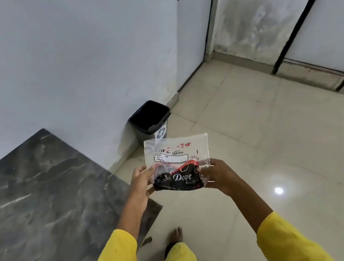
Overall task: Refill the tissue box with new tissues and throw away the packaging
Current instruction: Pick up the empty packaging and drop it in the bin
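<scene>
An empty clear plastic tissue packaging (176, 155), printed "BIG TISSUES" with a black and red "Dove" panel at its bottom, hangs in the air in front of me. My left hand (142, 185) pinches its lower left edge and my right hand (217, 176) pinches its lower right edge. Beyond it, on the floor against the wall, stands a small black waste bin (150, 120) with an open top and a bit of waste inside. The tissue box is out of sight.
A dark grey marble table top (38, 195) fills the lower left, its corner near my left forearm. Beige floor tiles (257, 140) stretch to the right. White walls and a door frame (211, 24) stand behind. My bare foot (175, 236) is on the floor below.
</scene>
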